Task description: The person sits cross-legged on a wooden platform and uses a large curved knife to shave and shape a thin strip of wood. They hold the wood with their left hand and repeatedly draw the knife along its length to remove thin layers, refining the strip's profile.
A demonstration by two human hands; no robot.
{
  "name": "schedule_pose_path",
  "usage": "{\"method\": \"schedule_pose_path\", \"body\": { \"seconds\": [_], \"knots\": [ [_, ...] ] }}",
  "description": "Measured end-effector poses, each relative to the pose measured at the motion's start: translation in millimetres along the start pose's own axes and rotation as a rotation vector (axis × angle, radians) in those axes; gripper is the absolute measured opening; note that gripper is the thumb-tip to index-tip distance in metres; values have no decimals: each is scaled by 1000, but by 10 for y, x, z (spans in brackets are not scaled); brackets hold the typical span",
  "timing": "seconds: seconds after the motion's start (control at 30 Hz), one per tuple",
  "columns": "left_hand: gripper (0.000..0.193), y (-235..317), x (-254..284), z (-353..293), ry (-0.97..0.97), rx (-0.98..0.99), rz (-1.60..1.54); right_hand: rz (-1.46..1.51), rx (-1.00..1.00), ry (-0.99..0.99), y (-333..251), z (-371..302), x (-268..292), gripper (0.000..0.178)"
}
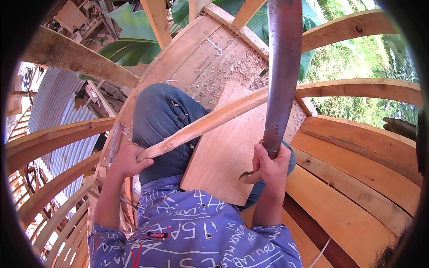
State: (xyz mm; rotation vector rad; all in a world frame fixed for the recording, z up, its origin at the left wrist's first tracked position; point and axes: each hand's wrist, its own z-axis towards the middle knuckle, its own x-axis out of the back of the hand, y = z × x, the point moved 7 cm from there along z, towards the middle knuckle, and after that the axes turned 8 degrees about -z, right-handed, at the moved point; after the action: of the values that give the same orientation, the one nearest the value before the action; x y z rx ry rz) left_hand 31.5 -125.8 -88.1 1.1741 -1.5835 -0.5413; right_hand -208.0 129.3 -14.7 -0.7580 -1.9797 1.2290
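My left hand (129, 159) is closed round the near end of a long, roughly shaped wooden stick (203, 124). The stick slants up to the right over my knee, and its far end passes behind a machete blade. My right hand (272, 163) grips the machete (283, 71) by its curved wooden handle, with the broad steel blade pointing up and away from me. A flat wooden board (223, 158) lies across my lap beneath the stick, its far end toward the shavings.
Wood shavings (212, 85) litter the planked platform (192, 67) ahead. Curved wooden ribs (357, 91) rise on both sides, with planking (344, 187) at the right. Corrugated metal sheets (67, 102) and scrap wood (73, 20) lie outside at the left, large green leaves (134, 38) beyond.
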Motion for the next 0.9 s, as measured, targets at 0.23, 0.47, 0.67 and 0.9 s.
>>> {"method": "schedule_pose_path", "body": {
  "seconds": [0.23, 0.47, 0.67, 0.9],
  "knots": [
    [55, -6, 11, 23, -9, -27, -26, -29, -43, 36, 43, 90, -20, 18],
    [56, -9, 20, 37, -60, 48, -41, 79, -51, 101, -6, 219, 160, 18],
    [62, -60, 47, 42, -24, 30, 6, -81, -35, -77, 160, 201, -47, 17],
    [69, -118, 7, 57, -59, 63, -30, 118, -85, 74, 114, 265, 165, 19]
  ]
}}
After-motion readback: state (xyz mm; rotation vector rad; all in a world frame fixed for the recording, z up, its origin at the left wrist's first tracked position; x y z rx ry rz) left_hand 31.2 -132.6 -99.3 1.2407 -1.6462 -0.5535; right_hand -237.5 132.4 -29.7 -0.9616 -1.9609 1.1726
